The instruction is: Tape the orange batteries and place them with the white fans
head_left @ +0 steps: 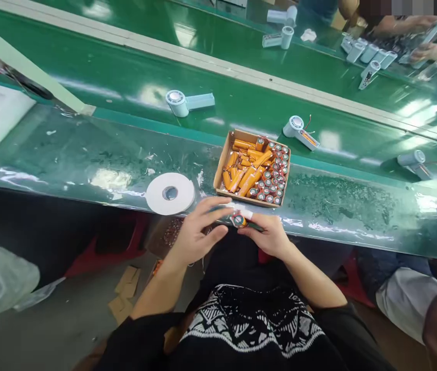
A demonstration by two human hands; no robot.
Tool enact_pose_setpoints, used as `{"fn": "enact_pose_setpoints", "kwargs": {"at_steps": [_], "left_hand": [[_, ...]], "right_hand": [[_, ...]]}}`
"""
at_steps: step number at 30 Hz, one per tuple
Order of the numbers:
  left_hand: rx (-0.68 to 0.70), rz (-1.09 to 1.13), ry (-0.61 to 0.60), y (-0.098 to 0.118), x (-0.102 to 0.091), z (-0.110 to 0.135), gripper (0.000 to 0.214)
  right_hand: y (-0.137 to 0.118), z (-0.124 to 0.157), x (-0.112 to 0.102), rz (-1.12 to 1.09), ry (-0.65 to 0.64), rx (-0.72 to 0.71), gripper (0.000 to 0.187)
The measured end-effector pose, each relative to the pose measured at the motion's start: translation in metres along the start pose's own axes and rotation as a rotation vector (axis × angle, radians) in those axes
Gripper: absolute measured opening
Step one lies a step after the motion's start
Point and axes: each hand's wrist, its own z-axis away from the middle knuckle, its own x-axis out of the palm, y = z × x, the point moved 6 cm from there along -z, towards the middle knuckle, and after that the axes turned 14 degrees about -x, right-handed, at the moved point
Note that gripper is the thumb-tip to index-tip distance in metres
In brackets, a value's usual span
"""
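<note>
The left hand pinches a white tape strip against an orange-wrapped cell; the right hand grips that cell. A cardboard tray stands just beyond, beside a white tape roll

A long green conveyor belt is seen ahead. A red plastic stool is set on a grey concrete floor below.

Lower centre of the frame: one orange battery cell with a white strip, gripped between the left hand and right hand. Just beyond, on the green table: one cardboard tray of loose orange battery cells. To the tray's left: one roll of white tape. Upper centre: one pale grey fan housing.
</note>
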Motion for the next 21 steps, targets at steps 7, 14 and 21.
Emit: {"fn": "enact_pose_setpoints", "kwargs": {"at_steps": [7, 14, 21], "left_hand": [[-0.143, 0.087, -0.159, -0.025, 0.032, -0.016, 0.029], [0.340, -0.548, -0.550, 0.027, 0.052, -0.018, 0.017], [0.028, -0.527, -0.433, -0.016, 0.007, -0.182, 0.023]], "right_hand": [[0.024, 0.034, 0.017, -0.368, -0.137, 0.280, 0.064], [0.029, 0.060, 0.040, -0.948, -0.350, 0.512, 0.049], [0.042, 0.069, -0.007, -0.971, 0.172, 0.491, 0.083]]}}
